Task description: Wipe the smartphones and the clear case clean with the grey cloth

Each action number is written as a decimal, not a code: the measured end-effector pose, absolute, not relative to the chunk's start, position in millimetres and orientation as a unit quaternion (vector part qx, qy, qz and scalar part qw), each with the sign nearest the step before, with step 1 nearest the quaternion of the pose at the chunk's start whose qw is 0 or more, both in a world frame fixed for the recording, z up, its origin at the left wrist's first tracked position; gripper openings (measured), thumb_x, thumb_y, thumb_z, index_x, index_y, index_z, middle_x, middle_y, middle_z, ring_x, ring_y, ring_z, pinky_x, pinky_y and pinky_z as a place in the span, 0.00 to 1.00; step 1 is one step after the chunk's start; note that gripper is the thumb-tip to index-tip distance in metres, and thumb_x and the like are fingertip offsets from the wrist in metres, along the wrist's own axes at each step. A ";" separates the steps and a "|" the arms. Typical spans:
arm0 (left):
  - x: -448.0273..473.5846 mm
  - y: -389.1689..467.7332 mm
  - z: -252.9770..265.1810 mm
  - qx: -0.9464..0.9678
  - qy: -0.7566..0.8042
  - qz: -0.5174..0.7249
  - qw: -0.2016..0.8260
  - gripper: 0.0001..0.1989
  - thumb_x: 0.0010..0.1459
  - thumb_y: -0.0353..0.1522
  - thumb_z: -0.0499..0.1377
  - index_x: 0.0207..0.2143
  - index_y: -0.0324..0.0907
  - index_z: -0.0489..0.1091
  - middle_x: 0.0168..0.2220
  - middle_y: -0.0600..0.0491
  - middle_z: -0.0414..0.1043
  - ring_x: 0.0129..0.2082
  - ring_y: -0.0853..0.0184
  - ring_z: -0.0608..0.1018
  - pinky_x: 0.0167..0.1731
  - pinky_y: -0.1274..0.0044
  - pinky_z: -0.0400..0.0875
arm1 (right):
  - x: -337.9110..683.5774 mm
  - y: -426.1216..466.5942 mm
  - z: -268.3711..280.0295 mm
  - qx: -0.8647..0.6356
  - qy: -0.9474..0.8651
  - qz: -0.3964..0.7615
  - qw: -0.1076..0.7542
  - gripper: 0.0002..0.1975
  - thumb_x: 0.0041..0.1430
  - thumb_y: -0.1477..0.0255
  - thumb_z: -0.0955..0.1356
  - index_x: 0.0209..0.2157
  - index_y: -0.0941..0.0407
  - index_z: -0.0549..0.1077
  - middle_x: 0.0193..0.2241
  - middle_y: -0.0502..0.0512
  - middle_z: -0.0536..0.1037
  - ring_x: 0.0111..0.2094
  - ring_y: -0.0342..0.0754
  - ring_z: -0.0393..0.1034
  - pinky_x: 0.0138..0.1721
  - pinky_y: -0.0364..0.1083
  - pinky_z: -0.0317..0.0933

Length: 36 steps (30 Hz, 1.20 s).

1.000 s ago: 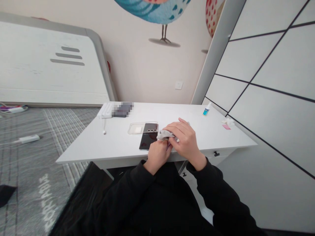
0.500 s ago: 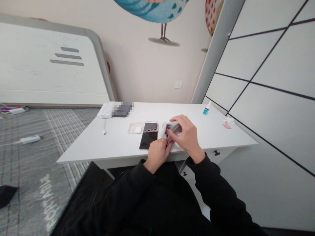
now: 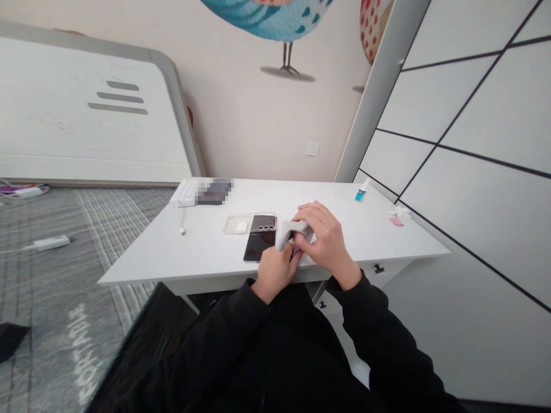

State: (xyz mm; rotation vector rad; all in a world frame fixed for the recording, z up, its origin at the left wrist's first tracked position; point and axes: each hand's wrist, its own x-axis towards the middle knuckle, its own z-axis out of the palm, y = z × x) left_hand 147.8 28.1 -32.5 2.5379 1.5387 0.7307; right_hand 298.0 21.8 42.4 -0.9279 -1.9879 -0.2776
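A light grey cloth is bunched up between my two hands above the desk's front edge. My right hand has its fingers curled over the cloth from above, the thumb tucked beneath. My left hand is closed at the cloth's lower end. A darker patch shows in the folds; whether something lies inside I cannot tell. Just left of the cloth, a black smartphone lies with its camera lenses upward. Partly under its upper end is a clear phone case with a small white square in it.
On the white desk stand a small spray bottle and, at the right edge, crumpled white tissue by a pink slip. A white power strip and a blurred-out dark item lie at the back left.
The cloth's upper flap has shifted a little left and now droops beside the smartphone. My right hand has moved slightly left with it. My left hand stays nearly in place.
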 end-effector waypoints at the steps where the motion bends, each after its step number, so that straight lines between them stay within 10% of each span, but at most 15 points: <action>1: 147.7 27.9 -32.4 0.829 0.505 0.236 0.043 0.15 0.71 0.39 0.53 0.36 0.40 0.74 0.33 0.44 0.80 0.34 0.56 0.83 0.34 0.72 0.70 | 297.6 21.4 42.3 -0.362 -0.815 -0.110 0.438 0.09 0.63 0.71 0.65 0.43 0.51 0.75 0.43 0.54 0.82 0.51 0.54 0.75 0.65 0.59 0.59; 8: 147.9 27.9 -31.0 0.830 0.500 0.243 0.048 0.15 0.72 0.39 0.52 0.39 0.41 0.74 0.34 0.46 0.80 0.35 0.57 0.83 0.34 0.73 0.69 | 298.1 22.7 39.2 -0.399 -0.775 -0.115 0.477 0.11 0.64 0.67 0.66 0.46 0.54 0.73 0.42 0.60 0.79 0.45 0.56 0.74 0.48 0.56 0.69; 13: 147.6 28.2 -31.0 0.830 0.501 0.239 0.051 0.13 0.70 0.37 0.55 0.38 0.40 0.75 0.35 0.44 0.81 0.35 0.56 0.83 0.34 0.72 0.70 | 291.2 20.8 39.4 -0.346 -0.815 -0.125 0.447 0.09 0.62 0.74 0.64 0.40 0.50 0.76 0.41 0.52 0.81 0.47 0.52 0.75 0.62 0.57 0.60; 19: 147.3 28.0 -30.7 0.838 0.482 0.250 0.056 0.12 0.71 0.37 0.53 0.43 0.42 0.75 0.39 0.47 0.81 0.40 0.58 0.83 0.38 0.74 0.71 | 290.6 24.2 37.5 -0.401 -0.753 -0.137 0.502 0.07 0.63 0.70 0.67 0.42 0.54 0.73 0.38 0.58 0.78 0.41 0.55 0.72 0.42 0.55 0.67; 24: 147.8 28.7 -30.8 0.837 0.494 0.231 0.048 0.08 0.66 0.33 0.58 0.37 0.39 0.76 0.35 0.44 0.80 0.37 0.55 0.83 0.34 0.73 0.70 | 286.0 20.6 37.2 -0.341 -0.809 -0.153 0.454 0.06 0.59 0.75 0.66 0.33 0.50 0.74 0.35 0.51 0.79 0.42 0.52 0.72 0.53 0.55 0.63; 29: 146.6 28.8 -28.9 0.838 0.491 0.234 0.036 0.14 0.70 0.36 0.54 0.37 0.40 0.76 0.34 0.44 0.80 0.34 0.56 0.83 0.33 0.73 0.70 | 290.7 23.0 38.0 -0.401 -0.756 -0.163 0.490 0.10 0.60 0.73 0.66 0.44 0.55 0.72 0.35 0.56 0.76 0.37 0.54 0.68 0.40 0.53 0.63; 36: 145.9 29.5 -34.7 0.839 0.484 0.247 0.028 0.09 0.68 0.34 0.57 0.39 0.40 0.76 0.36 0.44 0.81 0.38 0.55 0.83 0.36 0.73 0.71 | 287.9 23.0 43.5 -0.359 -0.818 -0.156 0.421 0.05 0.58 0.75 0.65 0.30 0.51 0.70 0.30 0.51 0.77 0.36 0.51 0.69 0.42 0.51 0.61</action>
